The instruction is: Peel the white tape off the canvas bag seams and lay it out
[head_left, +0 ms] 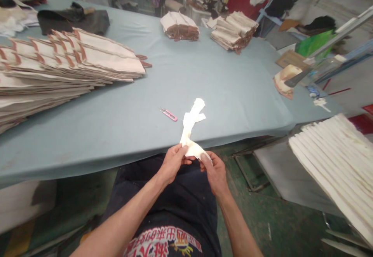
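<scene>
A narrow white fabric piece point(189, 123) stretches from the tabletop down over the front edge to my hands, with a short side tab near its far end. My left hand point(175, 158) pinches it at the table edge, thumb on top. The lower right end of the cloth is gripped between the thumb and fingers of my right hand point(213, 168). Both hands are closed, a small span of cloth between them. Pink-handled thread snips point(169, 114) lie on the table just left of the fabric, touching neither hand.
A blue-grey cloth covers the table point(140, 109). Layered cream pieces with brown edges point(72, 62) fill its left side. Two folded bundles point(180, 25) point(234, 31) sit at the back. Dark fabric point(72, 19) lies far left. Stacked white material point(338, 163) stands at right.
</scene>
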Available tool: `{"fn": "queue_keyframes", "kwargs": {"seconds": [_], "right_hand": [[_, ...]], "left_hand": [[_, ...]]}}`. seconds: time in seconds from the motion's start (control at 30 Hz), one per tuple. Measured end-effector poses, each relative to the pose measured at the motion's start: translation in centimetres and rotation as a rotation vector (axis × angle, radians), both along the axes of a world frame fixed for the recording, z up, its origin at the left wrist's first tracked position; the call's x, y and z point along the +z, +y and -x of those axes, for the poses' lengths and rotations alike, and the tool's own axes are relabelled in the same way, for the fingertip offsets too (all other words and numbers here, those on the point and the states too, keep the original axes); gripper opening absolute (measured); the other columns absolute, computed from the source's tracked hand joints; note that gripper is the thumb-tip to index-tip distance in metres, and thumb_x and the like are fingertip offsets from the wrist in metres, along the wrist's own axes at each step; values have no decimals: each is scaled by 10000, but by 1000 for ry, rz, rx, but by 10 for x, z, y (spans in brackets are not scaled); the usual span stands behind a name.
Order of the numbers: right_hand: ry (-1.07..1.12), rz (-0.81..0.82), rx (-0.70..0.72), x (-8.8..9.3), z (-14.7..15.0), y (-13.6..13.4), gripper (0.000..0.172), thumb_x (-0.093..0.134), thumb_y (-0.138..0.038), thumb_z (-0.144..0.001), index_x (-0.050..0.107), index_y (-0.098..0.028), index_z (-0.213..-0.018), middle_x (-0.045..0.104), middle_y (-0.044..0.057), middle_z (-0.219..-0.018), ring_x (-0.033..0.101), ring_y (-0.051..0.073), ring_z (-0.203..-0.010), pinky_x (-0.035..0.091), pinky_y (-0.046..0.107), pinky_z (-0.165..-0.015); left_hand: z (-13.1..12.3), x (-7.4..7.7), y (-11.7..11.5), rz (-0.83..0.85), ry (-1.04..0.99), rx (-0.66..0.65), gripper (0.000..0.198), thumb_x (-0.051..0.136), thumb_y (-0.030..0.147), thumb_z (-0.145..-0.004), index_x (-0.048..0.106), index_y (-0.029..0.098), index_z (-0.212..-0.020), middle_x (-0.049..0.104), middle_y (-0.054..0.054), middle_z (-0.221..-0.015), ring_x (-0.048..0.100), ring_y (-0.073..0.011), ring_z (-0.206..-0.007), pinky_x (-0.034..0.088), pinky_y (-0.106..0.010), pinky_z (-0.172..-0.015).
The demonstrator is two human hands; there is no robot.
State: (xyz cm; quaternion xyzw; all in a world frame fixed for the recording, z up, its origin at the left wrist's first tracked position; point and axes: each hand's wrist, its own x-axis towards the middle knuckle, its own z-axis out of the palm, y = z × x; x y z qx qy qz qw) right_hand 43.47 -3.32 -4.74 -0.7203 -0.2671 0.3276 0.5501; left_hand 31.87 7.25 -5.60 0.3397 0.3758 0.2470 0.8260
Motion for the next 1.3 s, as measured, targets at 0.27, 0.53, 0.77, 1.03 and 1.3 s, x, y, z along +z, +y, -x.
{"fn": "queue_keyframes", "kwargs": {"seconds": [0.27, 0.53, 0.77, 1.03, 1.3], "right_hand": [[-124, 34, 144, 31, 8, 2, 335, 642, -483, -940, 764, -177, -881, 552, -26, -621, 477, 135, -574, 389, 259, -558], [-181, 11, 253, 35, 13, 15, 312, 619, -440, -943, 802, -188, -961, 614, -5, -668, 516, 158, -609, 437, 275, -608], [-214, 12, 290, 32, 17, 23, 282, 636, -422, -926, 819, -210, -951, 624, -4, -664, 553, 177, -640, 458, 286, -647], [-140, 48, 166, 18, 3, 15, 378, 617, -519, -936, 759, -175, -874, 650, 12, -664, 554, 158, -590, 461, 271, -576], [-61, 48, 214, 15, -23, 16, 399, 656, -565, -892, 700, -183, -782, 585, -17, -618, 494, 133, -556, 418, 265, -562]], "left_hand": [[15, 10, -5, -116, 126, 67, 353, 754, 463, -858, 772, 121, -945, 771, -82, -820, 696, -166, -686, 531, -216, -585], [41, 31, -19, -344, 220, 105, 245, 873, 245, -732, 733, 177, -922, 770, -31, -860, 704, -179, -801, 532, -246, -772], [38, 24, -12, -386, 188, 106, 185, 802, 328, -818, 718, 168, -777, 713, 1, -730, 626, -150, -694, 482, -228, -686], [32, 6, -13, -274, 198, 264, 248, 799, 385, -816, 704, 167, -745, 749, -38, -705, 700, -182, -656, 550, -265, -672], [32, 3, -9, -248, 199, 269, 284, 821, 406, -796, 708, 157, -721, 764, -48, -720, 706, -168, -627, 562, -254, -641]]}}
